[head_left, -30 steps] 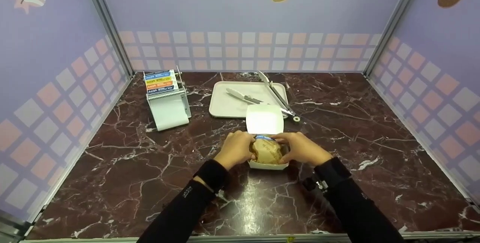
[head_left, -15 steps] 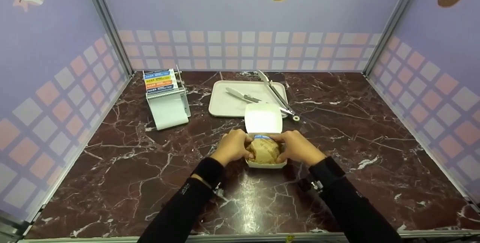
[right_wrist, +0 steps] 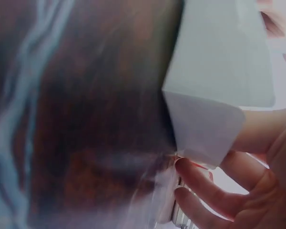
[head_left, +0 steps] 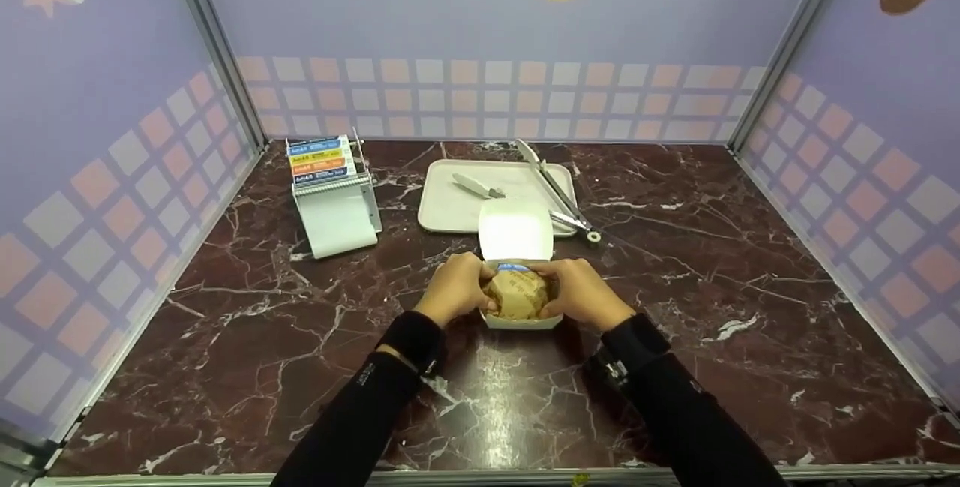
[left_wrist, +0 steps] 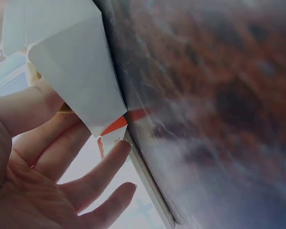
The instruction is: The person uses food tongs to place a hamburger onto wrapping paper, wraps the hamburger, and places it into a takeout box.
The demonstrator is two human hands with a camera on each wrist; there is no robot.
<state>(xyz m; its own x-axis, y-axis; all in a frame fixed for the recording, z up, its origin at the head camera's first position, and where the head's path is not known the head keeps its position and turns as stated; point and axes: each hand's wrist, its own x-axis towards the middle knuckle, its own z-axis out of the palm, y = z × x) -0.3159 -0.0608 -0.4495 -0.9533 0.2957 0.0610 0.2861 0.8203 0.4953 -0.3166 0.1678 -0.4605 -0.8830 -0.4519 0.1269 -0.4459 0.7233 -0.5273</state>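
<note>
A burger in printed tan paper [head_left: 519, 298], with a blue label at its far side, sits in a white burger box [head_left: 515, 233] whose lid stands raised at the back. My left hand [head_left: 454, 288] holds the burger's left side, and my right hand [head_left: 586, 293] holds its right side. In the left wrist view, the left thumb reaches over the box's side wall [left_wrist: 81, 71], and the lower fingers are spread outside it. The right wrist view has the right thumb partly behind the box wall [right_wrist: 205, 121]; the burger is hidden there.
Behind the box lies a cream tray [head_left: 442, 209] bearing tongs [head_left: 559, 190] and a light-coloured utensil [head_left: 474, 185], partly covered by the lid. A label dispenser [head_left: 330, 198] with several coloured rolls stands at back left. Patterned walls enclose the dark marbled table [head_left: 300, 367].
The box and wrapped burger have shifted slightly left and away from me, together with both hands. The raised lid covers more of the utensil on the tray.
</note>
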